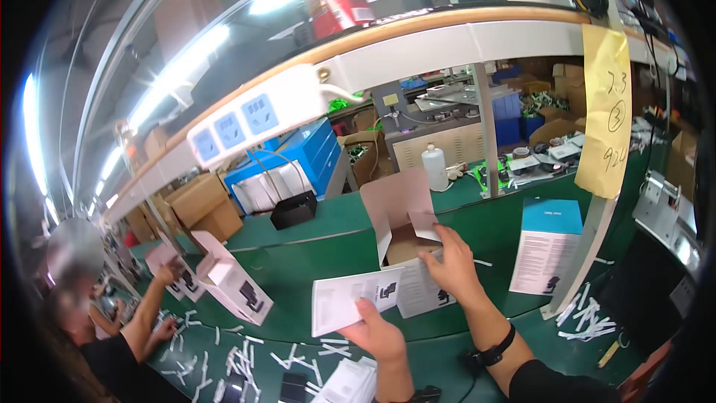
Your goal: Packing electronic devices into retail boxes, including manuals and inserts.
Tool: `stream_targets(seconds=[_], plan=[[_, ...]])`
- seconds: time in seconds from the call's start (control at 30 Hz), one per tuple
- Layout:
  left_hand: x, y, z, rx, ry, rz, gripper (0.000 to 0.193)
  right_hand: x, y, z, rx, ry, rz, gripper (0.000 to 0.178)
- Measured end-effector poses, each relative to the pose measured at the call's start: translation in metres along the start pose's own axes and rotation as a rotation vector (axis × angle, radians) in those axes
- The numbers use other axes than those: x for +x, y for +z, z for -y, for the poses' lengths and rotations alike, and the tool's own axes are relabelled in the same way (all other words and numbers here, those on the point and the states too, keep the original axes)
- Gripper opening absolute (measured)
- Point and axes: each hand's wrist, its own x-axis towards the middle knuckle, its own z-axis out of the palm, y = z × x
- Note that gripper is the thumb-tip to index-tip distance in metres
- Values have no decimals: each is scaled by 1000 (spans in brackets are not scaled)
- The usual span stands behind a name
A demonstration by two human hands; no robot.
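Observation:
My left hand pinches a thin white booklet with a small dark product picture, thumb on top, held in front of a box. My right hand grips the right side of that open cardboard box, its thumb at the opening and its fingers by the side flap. The box stands upright with its tall lid raised and brown card inside. Below my left hand, a stack of white booklets lies on the green table.
A blue-topped box stands right, beside a metal post. Paper strips litter the table. Another open box stands left, near a co-worker's arm. A white bottle and black tray sit behind.

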Motion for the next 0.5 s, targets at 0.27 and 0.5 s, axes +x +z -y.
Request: stream_targets(seconds=[0.27, 0.5], plan=[[23, 27, 43, 369, 269, 261, 27, -1, -34, 23, 159, 126, 10, 71], [48, 26, 66, 440, 125, 105, 29, -8, -9, 43, -49, -49, -68, 81]])
